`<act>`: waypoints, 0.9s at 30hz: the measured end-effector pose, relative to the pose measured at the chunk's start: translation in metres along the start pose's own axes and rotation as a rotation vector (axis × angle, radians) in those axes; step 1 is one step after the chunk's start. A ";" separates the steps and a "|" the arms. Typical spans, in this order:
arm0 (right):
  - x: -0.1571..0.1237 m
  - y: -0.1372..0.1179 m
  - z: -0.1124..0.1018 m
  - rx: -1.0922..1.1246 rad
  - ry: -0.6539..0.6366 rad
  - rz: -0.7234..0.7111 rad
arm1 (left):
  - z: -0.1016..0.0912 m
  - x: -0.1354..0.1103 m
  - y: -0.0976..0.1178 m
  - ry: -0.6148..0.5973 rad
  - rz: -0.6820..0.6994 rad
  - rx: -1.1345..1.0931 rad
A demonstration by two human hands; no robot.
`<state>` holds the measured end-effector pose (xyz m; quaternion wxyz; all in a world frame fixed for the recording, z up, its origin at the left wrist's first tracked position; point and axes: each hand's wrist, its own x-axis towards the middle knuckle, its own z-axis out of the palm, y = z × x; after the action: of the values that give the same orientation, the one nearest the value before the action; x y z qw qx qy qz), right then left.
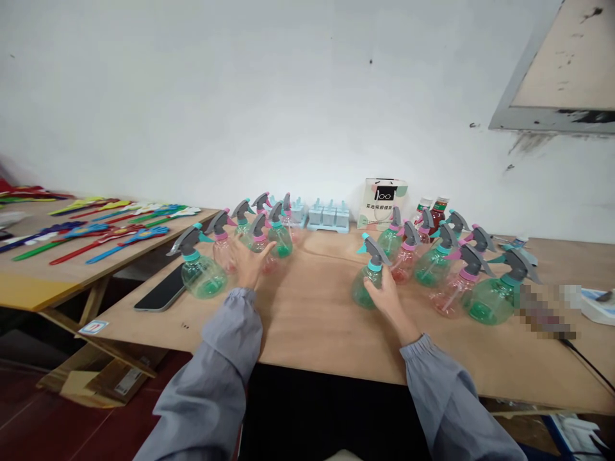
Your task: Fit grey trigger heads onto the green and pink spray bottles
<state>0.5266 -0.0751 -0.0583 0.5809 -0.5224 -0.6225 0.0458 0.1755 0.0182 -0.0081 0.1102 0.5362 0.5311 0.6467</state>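
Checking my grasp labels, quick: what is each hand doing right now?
Left hand: open, fingers spread beside a pink spray bottle, gripping nothing.
Right hand: closed around a green spray bottle.

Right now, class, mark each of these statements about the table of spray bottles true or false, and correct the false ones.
1. The right hand grips a green spray bottle that stands on the table. True.
2. The left hand holds a bottle lifted into the air. False: it is open with fingers spread, low among the left group of bottles, and grips nothing.
3. A dark phone lies flat near the table's left edge. True.
4. The white carton stands at the near edge of the table. False: it stands at the far edge, by the wall.
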 end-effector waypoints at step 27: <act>0.050 0.038 -0.044 -0.302 0.537 -0.035 | 0.084 -0.100 0.097 -0.540 -0.192 -0.573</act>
<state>0.5937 -0.0467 -0.0353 0.6412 -0.5852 -0.4557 -0.1968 0.3249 -0.0448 0.0006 0.4506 0.5824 0.3292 0.5912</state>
